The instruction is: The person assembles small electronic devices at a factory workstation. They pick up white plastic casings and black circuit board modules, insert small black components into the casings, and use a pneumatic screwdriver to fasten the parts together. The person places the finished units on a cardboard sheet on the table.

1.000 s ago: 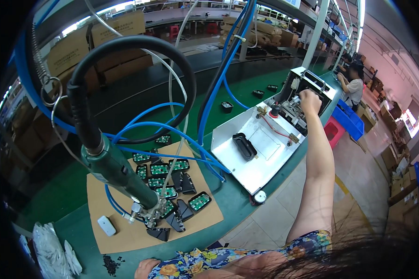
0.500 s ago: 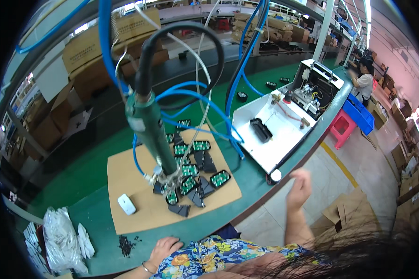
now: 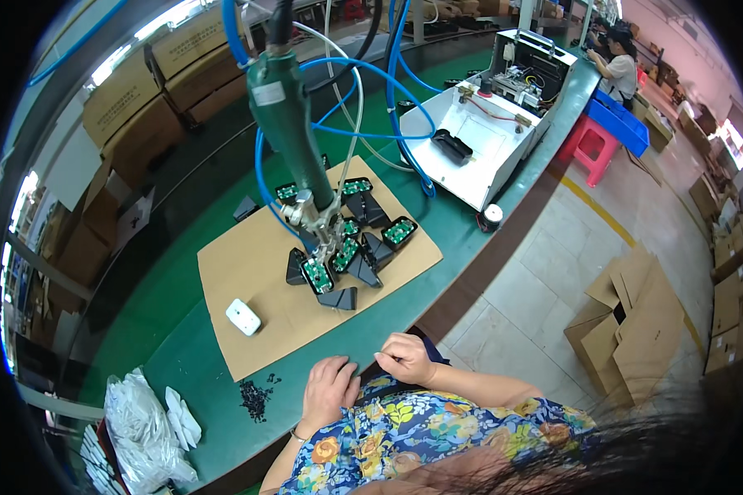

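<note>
Left hand palm-down at the near edge of the worktop, fingers together and slightly bent; can't tell if anything sits under it. Right hand just beside it, fingers curled in narrow, thumb side up; can't tell if it's closed on something. Hands are close but apart.

Left of the left hand: heap of small black parts on the worktop, then crumpled clear plastic bags further left.

Next out: cardboard sheet flat on the worktop. White rounded device lies on its left part. Circuit boards in black housings cluster on its right, mixed with black wedge-shaped pieces. Green tool hangs above them, metal head down, partly hiding the cluster.

Further right: small round white-faced part at the worktop edge, then the opened white machine with a black tray-like piece on its panel.

Beyond: red stool, blue bin, seated co-worker
</note>
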`<state>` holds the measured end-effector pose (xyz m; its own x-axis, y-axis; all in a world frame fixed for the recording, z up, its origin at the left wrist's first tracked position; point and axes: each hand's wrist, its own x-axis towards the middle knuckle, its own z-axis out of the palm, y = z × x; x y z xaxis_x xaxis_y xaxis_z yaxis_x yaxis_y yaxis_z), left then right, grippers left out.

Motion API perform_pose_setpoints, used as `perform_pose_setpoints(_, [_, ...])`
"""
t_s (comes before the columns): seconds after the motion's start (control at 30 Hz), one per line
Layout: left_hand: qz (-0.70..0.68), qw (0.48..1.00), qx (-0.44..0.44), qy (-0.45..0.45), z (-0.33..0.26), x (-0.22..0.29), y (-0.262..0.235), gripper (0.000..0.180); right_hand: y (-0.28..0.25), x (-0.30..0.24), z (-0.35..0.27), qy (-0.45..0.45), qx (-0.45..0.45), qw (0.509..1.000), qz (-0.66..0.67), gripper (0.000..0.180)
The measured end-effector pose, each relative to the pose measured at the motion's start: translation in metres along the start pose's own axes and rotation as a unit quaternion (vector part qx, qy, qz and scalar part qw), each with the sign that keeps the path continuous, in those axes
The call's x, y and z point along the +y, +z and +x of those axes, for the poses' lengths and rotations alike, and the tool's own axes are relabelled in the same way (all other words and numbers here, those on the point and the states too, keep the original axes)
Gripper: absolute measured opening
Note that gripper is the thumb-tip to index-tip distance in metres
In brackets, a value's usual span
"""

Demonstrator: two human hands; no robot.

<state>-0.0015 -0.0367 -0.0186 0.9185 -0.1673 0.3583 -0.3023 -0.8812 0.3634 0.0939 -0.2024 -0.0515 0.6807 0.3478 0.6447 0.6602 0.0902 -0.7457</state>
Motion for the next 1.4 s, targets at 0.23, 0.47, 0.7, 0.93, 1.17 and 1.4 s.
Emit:
perform_pose_setpoints(0.23, [-0.051, 0.998, 0.020, -0.003, -0.010, -0.011, -0.004, 0.026, 0.016, 0.005, 0.001, -0.017, -0.087, 0.995, -0.049, 0.020])
perform_pose_setpoints(0.47, [-0.110, 0.992, 0.058, -0.027, -0.020, -0.013, -0.018, 0.020, 0.010, 0.005, 0.001, -0.009, -0.159, 0.985, -0.060, 0.021])
perform_pose_setpoints(0.7, [-0.189, 0.971, 0.145, 0.004, -0.036, -0.019, -0.019, 0.014, 0.004, -0.007, 0.013, 0.103, -0.219, 0.970, -0.012, 0.017])
perform_pose_setpoints(0.93, [0.010, 0.986, 0.160, -0.051, 0.027, -0.099, -0.136, 0.017, 0.009, -0.022, 0.050, 0.076, -0.206, 0.975, 0.025, 0.013])
perform_pose_setpoints(1.17, [0.013, 0.914, 0.007, -0.406, 0.184, -0.296, -0.093, 0.053, 0.121, -0.097, 0.164, -0.075, -0.356, 0.931, 0.029, 0.022])
perform_pose_setpoints(1.4, [-0.010, 0.957, -0.063, -0.282, 0.236, -0.347, -0.051, 0.027, 0.210, -0.074, 0.217, 0.007, -0.146, 0.988, 0.044, 0.029])
